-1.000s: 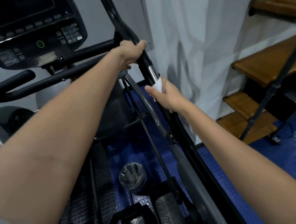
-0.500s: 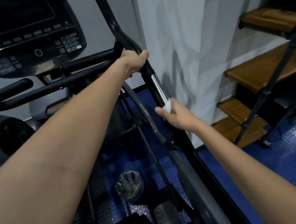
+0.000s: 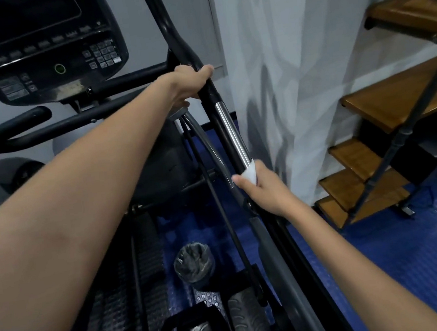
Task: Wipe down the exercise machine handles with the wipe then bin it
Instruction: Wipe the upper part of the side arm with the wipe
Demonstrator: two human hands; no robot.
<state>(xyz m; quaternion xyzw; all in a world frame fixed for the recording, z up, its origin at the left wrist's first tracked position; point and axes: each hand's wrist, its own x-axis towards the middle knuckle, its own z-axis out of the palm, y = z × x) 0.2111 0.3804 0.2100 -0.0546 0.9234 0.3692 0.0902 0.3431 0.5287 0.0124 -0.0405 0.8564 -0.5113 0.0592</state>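
The left hand (image 3: 190, 83) is clenched round the black upper part of the right-side handle (image 3: 205, 86), most likely to steady the swinging arm so it does not shift under pressure. Lower on the same bar, the right hand (image 3: 264, 190) has its fingers (image 3: 238, 180) closed round the tube with the white wipe (image 3: 249, 173) pinched between palm and metal, just at the bottom end of the shiny chrome sensor strip (image 3: 231, 134). Only a small fold of the wipe shows above the thumb, so it is wrapped snugly, which should let it clean the whole way round in one stroke. The console (image 3: 37, 46) hangs above to the left, and the other handle (image 3: 8, 128) reaches out beneath it, apparently yet to be done. A small bin with a dark liner (image 3: 194, 262) stands on the blue floor (image 3: 408, 239) between the pedals (image 3: 244, 321), close enough for dropping the wipe later. A white curtain (image 3: 297, 76) hangs close beside the bar and wooden stair treads (image 3: 383, 105) rise at the right; the machine's rods crowd the reach down to the bin.
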